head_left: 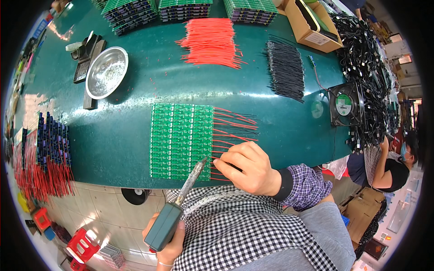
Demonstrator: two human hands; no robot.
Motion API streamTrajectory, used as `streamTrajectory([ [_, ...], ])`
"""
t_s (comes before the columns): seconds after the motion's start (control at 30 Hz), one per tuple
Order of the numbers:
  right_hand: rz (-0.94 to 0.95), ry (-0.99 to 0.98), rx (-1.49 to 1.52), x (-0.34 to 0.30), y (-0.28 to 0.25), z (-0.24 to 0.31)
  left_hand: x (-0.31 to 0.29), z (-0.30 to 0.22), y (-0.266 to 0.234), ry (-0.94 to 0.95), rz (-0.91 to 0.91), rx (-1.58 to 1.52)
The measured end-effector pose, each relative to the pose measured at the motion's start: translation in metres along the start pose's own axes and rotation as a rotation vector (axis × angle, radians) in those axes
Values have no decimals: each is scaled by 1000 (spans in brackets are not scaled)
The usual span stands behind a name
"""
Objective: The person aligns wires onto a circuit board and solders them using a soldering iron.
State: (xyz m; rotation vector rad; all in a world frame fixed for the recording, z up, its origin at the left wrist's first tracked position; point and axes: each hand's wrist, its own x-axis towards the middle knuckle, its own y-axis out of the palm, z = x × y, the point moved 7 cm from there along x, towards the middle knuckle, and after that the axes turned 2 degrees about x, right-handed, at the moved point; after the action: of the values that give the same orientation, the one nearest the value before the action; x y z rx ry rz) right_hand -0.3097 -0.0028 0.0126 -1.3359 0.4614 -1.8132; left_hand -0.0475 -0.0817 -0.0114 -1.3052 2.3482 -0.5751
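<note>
In bowl [123,72], silvery bits [107,74]; in box [322,41], blk item [318,20]; L hand [174,246] gripping sldr iron [164,226], R hand [250,167] pinching wire [214,157].

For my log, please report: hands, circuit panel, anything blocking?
Left hand: soldering iron held, tip at green panel.
Right hand: pinching at red wires, partly covering them.
Panel flat on table.

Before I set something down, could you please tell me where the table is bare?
The table looks bare between the leftmost wired boards and the green panel, and between the panel's red wires and the fan. Black cables crowd the right end.
</note>
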Motion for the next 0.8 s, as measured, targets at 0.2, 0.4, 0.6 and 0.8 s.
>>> streamTrajectory([
  [0.2, 43, 6, -7, 1, 1, -1, 1, -3, 1, -6, 16, 30],
  [0.4, 51, -11, -19, 2, 2, -1, 2, -3, 2, 25, 33, 65],
  [0.6, 56, -14, -35, 2, 3, 0, 1, -2, 3, 2, 54, 79],
  [0.8, 61, -15, -37, -1, 4, -1, -1, -2, 1, 61, 32, 108],
])
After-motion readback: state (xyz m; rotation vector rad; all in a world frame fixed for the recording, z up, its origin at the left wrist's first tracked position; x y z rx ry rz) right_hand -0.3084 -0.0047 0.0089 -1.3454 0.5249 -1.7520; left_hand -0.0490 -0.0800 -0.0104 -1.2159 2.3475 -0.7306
